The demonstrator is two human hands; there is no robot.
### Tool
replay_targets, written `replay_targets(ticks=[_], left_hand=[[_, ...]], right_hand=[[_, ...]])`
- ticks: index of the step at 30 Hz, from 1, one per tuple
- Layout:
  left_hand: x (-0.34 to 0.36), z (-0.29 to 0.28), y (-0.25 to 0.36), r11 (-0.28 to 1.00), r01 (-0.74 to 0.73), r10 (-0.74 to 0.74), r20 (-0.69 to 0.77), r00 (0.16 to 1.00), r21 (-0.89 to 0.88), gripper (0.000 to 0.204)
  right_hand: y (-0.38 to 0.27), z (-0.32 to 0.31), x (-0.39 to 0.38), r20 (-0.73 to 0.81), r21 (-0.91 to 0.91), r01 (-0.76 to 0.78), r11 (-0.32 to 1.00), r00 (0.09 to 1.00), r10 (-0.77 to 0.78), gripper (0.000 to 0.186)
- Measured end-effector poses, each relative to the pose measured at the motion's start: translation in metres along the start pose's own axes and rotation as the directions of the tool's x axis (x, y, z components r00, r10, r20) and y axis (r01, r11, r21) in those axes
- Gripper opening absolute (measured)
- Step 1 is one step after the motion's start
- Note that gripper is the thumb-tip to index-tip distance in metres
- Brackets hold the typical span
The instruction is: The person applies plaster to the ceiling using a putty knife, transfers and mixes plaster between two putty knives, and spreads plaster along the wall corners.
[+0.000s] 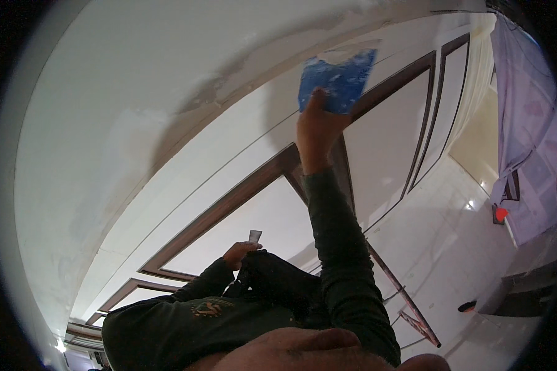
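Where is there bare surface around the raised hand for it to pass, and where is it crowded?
Bare white wall lies open left of the blue trowel under the right hand. Rough filler patches run along the upper left. The cream panels below right are bare but edged by dark wooden trim. It is tightest near the left hand holding a small scraper.

Two hands are seen: the right hand (315, 127) raised at upper centre, the left hand (240, 253) low at centre. One blue trowel (339, 79) is counted, one small scraper (254, 235), one black bag (278, 281), one red object (501, 214) at the right edge, and one curtain (526, 117) at the upper right.
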State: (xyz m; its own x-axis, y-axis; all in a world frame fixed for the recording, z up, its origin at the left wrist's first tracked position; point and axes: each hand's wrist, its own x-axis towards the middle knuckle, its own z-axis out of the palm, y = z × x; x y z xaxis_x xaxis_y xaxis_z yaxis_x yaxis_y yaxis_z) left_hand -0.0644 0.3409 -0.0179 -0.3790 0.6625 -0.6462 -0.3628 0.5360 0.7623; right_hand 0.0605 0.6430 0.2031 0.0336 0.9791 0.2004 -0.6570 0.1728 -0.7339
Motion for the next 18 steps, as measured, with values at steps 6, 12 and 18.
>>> replay_targets(ticks=[6,12,18], left_hand=[[-0.01,0.013,0.008,1.0,0.023,-0.023,-0.002,1.0,0.003,0.024],[-0.009,0.008,0.005,0.998,0.006,-0.006,0.004,1.0,-0.056,0.021],[-0.006,-0.005,-0.003,0.998,0.055,-0.055,-0.015,0.998,-0.032,0.027]], right_hand=[[-0.038,-0.015,0.019,-0.2,0.102,0.269,0.958,0.949,-0.245,0.036],[-0.025,0.026,-0.011,-0.131,-0.007,0.41,0.912,0.904,-0.408,0.022],[0.011,0.032,-0.062,-0.011,0.052,0.158,0.986,0.988,-0.157,0.026]])
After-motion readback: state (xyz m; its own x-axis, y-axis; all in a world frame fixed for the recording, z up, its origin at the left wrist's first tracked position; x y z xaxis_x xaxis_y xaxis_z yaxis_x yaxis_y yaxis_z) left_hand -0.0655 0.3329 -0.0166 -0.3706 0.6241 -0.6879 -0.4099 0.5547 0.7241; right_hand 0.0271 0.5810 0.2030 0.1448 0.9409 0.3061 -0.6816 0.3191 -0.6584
